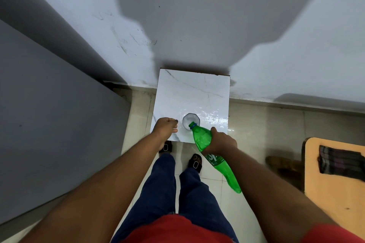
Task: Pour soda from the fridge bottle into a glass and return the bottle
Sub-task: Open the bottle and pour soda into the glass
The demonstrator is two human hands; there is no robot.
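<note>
1. Right hand (221,142) is wrapped round the upper body of the green plastic soda bottle (203,138), just above the label. Bottle is tipped neck-down, mouth at the near rim of the glass (190,121); base points back toward the person.
2. Glass stands on the white marble-look tabletop (189,92), toward its front edge, w/ pale foamy content inside. Level is hard to read from above.
3. Left hand (166,127) is closed in a loose fist just left of the glass, resting at the table edge. It may hold the cap, can't tell. It isn't touching the glass.
4. Step in hand, by my read: the pour is under way; return to the fridge not yet done.
5. Handling: thin PET bottle, light and soft-walled. A hard squeeze at mid-body would prob. surge soda out, so grip should be firm but not crushing. A fridge-cold bottle may be wet and slippery. Best hold is where the hand is now, at the shoulder/upper body, for tilt control.
6. Glass is rigid, fragile and unsupported. A neck knock on the rim could tip it, esp. so near the table's front edge. Steadying it w/ the left hand would help.
7. Tabletop looks glossy, maybe wet near the glass, so sliding is a risk.
</note>
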